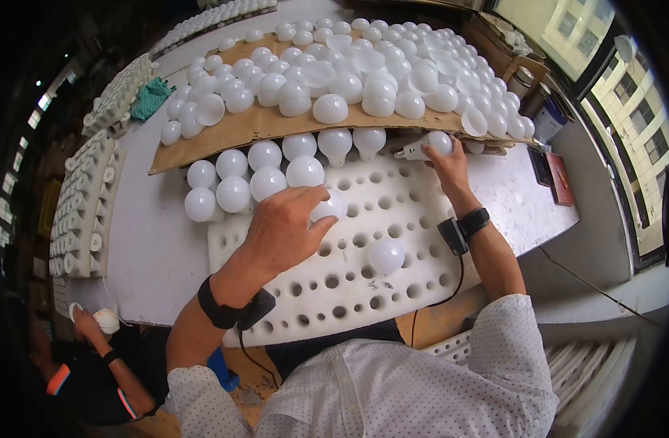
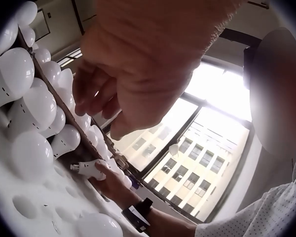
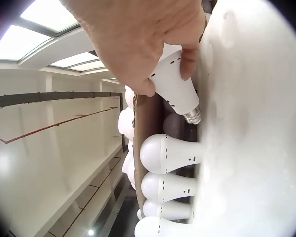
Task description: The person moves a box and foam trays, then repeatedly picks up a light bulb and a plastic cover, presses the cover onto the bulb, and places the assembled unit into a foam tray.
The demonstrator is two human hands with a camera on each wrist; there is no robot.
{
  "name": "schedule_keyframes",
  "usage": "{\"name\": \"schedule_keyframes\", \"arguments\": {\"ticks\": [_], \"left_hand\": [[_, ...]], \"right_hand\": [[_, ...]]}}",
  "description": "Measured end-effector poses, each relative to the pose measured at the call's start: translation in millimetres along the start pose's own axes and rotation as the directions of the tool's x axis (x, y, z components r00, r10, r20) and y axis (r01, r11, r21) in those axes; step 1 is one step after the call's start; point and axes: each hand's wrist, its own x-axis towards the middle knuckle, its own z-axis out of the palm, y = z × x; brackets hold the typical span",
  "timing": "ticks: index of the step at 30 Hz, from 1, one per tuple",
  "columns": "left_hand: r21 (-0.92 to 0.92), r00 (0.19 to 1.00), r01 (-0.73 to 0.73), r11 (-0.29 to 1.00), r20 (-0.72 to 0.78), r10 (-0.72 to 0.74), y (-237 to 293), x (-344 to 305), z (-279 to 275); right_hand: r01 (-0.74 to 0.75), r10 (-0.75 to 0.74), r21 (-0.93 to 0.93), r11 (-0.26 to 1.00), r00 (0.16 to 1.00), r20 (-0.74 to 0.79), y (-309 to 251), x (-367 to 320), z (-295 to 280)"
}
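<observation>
My right hand (image 1: pixel 451 168) grips a white LED light bulb (image 1: pixel 413 152) by its round end at the tray's far right corner. In the right wrist view, the held bulb (image 3: pixel 175 84) slants with its metal screw base down beside the foam. My left hand (image 1: pixel 282 228) hovers over a standing bulb (image 1: pixel 336 204), its thumb and fingers loosely bent. The left wrist view shows nothing between those fingers and that bulb (image 2: pixel 32 155) apart from them. Both bulbs are at a white foam tray (image 1: pixel 269 317) with rows of round holes. Another bulb (image 1: pixel 385 255) stands alone nearer me.
Several bulbs (image 1: pixel 267 182) stand in the tray's far left rows. Behind them a cardboard sheet (image 1: pixel 265 125) carries many white domes (image 1: pixel 330 109). More loaded foam trays (image 1: pixel 79 204) stand at the left, where another person's hand (image 1: pixel 88 321) shows. A window (image 1: pixel 630 109) is at the right.
</observation>
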Motion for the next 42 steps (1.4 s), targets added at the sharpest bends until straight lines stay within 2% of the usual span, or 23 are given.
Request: {"name": "schedule_keyframes", "arguments": {"ticks": [2, 4, 5, 6, 10, 12, 14, 16, 17, 19, 22, 26, 28, 32, 34, 35, 36, 38, 39, 40, 42], "left_hand": [[0.153, 0.997, -0.055, 0.987, -0.051, 0.063, -10, 23, 6], [0.198, 0.989, -0.085, 0.976, -0.098, 0.107, -26, 43, 16], [0.242, 0.979, -0.112, 0.964, -0.140, 0.149, -33, 48, 22], [0.246, 0.978, -0.113, 0.963, -0.142, 0.152, -38, 51, 26], [0.227, 0.982, -0.069, 0.971, -0.157, 0.107, -48, 56, 37], [0.236, 0.984, -0.061, 0.970, -0.151, 0.099, -49, 54, 38], [0.240, 0.985, -0.048, 0.970, -0.147, 0.085, -50, 53, 37], [0.253, 0.987, -0.040, 0.967, -0.143, 0.079, -53, 53, 38], [0.264, 0.988, -0.037, 0.964, -0.134, 0.075, -54, 53, 38], [0.274, 0.990, -0.022, 0.961, -0.125, 0.058, -57, 54, 42], [0.276, 0.995, 0.006, 0.961, -0.101, 0.023, -62, 54, 47], [0.271, 0.996, 0.029, 0.962, -0.094, -0.003, -63, 54, 46], [0.270, 0.993, 0.034, 0.962, -0.116, -0.003, -66, 55, 50], [0.294, 0.991, 0.020, 0.956, -0.133, 0.020, -71, 58, 55], [0.295, 0.991, 0.027, 0.955, -0.133, 0.013, -71, 59, 56], [0.298, 0.991, 0.041, 0.954, -0.136, 0.000, -71, 60, 56], [0.299, 0.991, 0.034, 0.954, -0.135, 0.007, -70, 60, 56], [0.357, 0.994, 0.049, 0.933, -0.111, -0.009, -67, 61, 55], [0.360, 0.994, 0.038, 0.932, -0.107, 0.000, -66, 63, 54], [0.362, 0.996, 0.043, 0.931, -0.092, -0.010, -65, 63, 54], [0.366, 0.996, 0.060, 0.929, -0.078, -0.033, -66, 61, 55]], "right_hand": [[-0.002, 0.002, -0.039, 0.999, 1.000, -0.022, 1, 0, 5], [0.000, -0.003, -0.078, 0.997, 0.999, -0.045, 5, 3, 7], [0.080, -0.097, -0.165, 0.983, 0.991, -0.097, 8, 3, 10], [0.154, -0.194, -0.253, 0.955, 0.971, -0.140, 10, 4, 11], [0.199, -0.221, -0.243, 0.949, 0.973, -0.063, 6, -3, 18], [0.423, -0.466, -0.418, 0.804, 0.885, -0.001, 13, -3, 23], [0.444, -0.494, -0.483, 0.755, 0.869, 0.027, 13, -2, 27], [0.498, -0.548, -0.583, 0.642, 0.830, 0.106, 10, -3, 31], [0.500, -0.550, -0.581, 0.643, 0.829, 0.104, 4, -6, 33], [0.269, -0.286, -0.356, 0.895, 0.958, 0.004, -12, -13, 34], [0.256, -0.291, -0.360, 0.897, 0.956, -0.046, -11, -13, 35], [0.238, -0.271, -0.401, 0.885, 0.962, -0.025, -18, -18, 37], [0.290, -0.297, -0.382, 0.877, 0.954, 0.044, -16, -17, 35], [0.337, -0.353, -0.438, 0.833, 0.934, 0.047, 9, -3, 39], [0.381, -0.385, -0.289, 0.878, 0.922, 0.049, 19, 0, 43], [0.389, -0.400, -0.365, 0.846, 0.915, 0.049, 8, -5, 44], [0.388, -0.402, -0.366, 0.846, 0.915, 0.042, 6, -5, 47], [0.331, -0.346, -0.488, 0.808, 0.936, 0.062, 3, -1, 51], [0.350, -0.393, -0.546, 0.761, 0.919, 0.042, 2, -1, 54], [0.349, -0.395, -0.543, 0.764, 0.918, 0.034, 1, -1, 52], [0.234, -0.231, -0.346, 0.909, 0.972, 0.050, -5, -2, 52]]}}
